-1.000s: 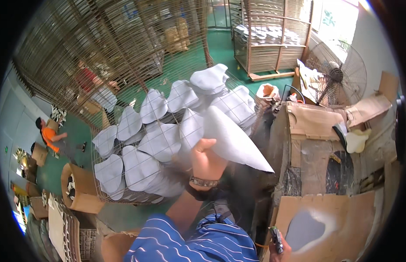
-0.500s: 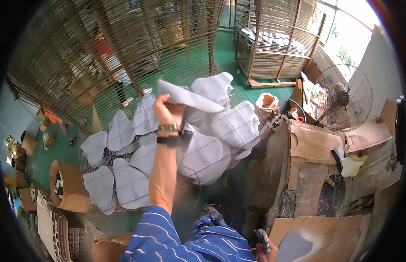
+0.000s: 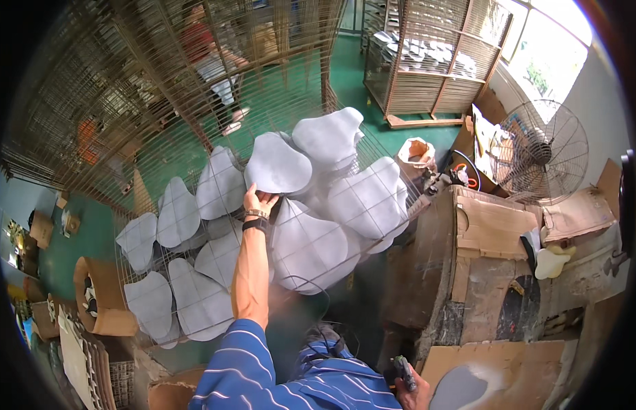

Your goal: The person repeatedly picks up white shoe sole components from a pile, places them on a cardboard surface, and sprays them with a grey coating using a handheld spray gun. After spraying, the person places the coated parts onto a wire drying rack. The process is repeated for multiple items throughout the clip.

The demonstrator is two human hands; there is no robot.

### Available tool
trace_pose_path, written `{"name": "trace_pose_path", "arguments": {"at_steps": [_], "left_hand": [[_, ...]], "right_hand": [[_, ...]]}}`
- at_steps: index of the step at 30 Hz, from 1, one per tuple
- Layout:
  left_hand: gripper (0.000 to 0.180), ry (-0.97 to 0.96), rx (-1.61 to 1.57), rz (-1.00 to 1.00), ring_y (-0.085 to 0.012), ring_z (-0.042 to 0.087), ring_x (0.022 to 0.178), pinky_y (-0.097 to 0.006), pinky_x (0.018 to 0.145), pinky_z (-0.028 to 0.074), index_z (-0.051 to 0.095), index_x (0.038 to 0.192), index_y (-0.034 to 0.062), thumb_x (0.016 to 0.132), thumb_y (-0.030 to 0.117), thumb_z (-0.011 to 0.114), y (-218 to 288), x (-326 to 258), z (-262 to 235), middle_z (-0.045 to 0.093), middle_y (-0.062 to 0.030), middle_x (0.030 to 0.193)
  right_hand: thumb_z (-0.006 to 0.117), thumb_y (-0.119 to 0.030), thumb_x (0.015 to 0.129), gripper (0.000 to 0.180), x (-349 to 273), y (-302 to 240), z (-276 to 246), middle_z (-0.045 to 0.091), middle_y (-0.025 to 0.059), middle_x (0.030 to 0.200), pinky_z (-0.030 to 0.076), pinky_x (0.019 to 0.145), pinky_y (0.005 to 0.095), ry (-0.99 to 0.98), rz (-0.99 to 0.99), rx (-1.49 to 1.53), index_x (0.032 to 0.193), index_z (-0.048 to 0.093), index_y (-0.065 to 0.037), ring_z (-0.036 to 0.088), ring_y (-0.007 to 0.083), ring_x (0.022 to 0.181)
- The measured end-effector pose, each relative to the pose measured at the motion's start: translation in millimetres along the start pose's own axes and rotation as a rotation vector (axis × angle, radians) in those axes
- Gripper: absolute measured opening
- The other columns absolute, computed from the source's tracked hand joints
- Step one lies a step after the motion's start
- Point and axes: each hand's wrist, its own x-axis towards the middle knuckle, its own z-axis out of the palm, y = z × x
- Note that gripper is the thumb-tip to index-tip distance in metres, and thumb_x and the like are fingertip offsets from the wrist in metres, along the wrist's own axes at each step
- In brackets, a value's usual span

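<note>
My left hand (image 3: 261, 199) reaches forward, its thumb and fingers at the near edge of a pale grey, pear-shaped sheet (image 3: 278, 164) like an insole blank. That sheet now lies flat on a wire rack (image 3: 374, 137), among several similar grey sheets (image 3: 311, 239) that partly overlap. At the lower right, my right hand (image 3: 415, 393) is closed round a small dark metal spray gun (image 3: 403, 372); part of the tool is hidden by the fingers. Beside it, another grey sheet (image 3: 460, 388) rests on cardboard, with a whitish blur at its edge.
Tall wire racks (image 3: 434, 61) stand behind, one with a person (image 3: 215, 68) beyond it. To the right are a wire-cage fan (image 3: 540, 152), a paper-lined bin (image 3: 416, 154) and a cardboard-covered bench (image 3: 495, 225). A cardboard drum (image 3: 109, 301) stands left. A thin dark hose (image 3: 311, 281) curves near my legs.
My left hand has lowered the raised grey sheet, which was tilted and folded in the grip, flat onto the rack. The person behind has moved rightward in view. My right hand still holds the tool.
</note>
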Motion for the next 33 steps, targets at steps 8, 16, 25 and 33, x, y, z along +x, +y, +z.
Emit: {"name": "trace_pose_path", "arguments": {"at_steps": [8,16,25,33], "left_hand": [[0.068,0.038,0.234,0.072,-0.0365,0.05,0.128,-0.065,0.106,0.042,0.048,0.145,0.0074,0.091,0.038,0.076,-3.0,-5.7,-2.5,0.046,-0.0158,0.146],[0.077,-0.12,0.511,0.352,-0.024,0.057,0.112,-0.048,0.095,0.05,0.031,0.153,0.0035,0.088,0.013,0.073,-22.4,-128.0,33.8,0.059,-0.0126,0.125],[0.034,-1.084,0.761,0.262,-0.0125,0.065,0.099,-0.028,0.09,0.053,0.06,0.133,0.0044,0.099,0.007,0.063,-104.2,-378.0,72.4,0.068,-0.0044,0.111],[0.05,-1.633,1.55,0.333,-0.0303,0.067,0.101,-0.039,0.089,0.054,0.056,0.134,0.0017,0.093,0.026,0.067,-210.4,-421.9,-24.7,0.068,-0.0165,0.109]], "right_hand": [[0.055,-0.002,0.094,0.047,-12.1,17.5,-1.9,0.073,0.0181,0.107,0.051,0.085,0.0381,0.056,0.079,0.053,0.136,0.066,-0.021,0.067,0.0261,0.092],[0.057,-0.014,0.099,0.036,-46.4,35.1,-5.4,0.072,0.0134,0.116,0.049,0.091,0.0345,0.141,0.001,0.23,0.133,0.065,-0.008,0.065,0.0213,0.103],[0.059,-0.027,0.103,0.034,-90.1,74.5,-12.8,0.072,0.0109,0.116,0.049,0.093,0.0354,0.206,0.062,0.159,0.131,0.066,-0.01,0.064,0.0219,0.104],[0.056,-0.021,0.098,0.036,-123.8,100.7,-28.6,0.072,0.0147,0.111,0.049,0.09,0.0388,0.256,0.15,0.261,0.127,0.066,-0.003,0.064,0.0242,0.1]]}}
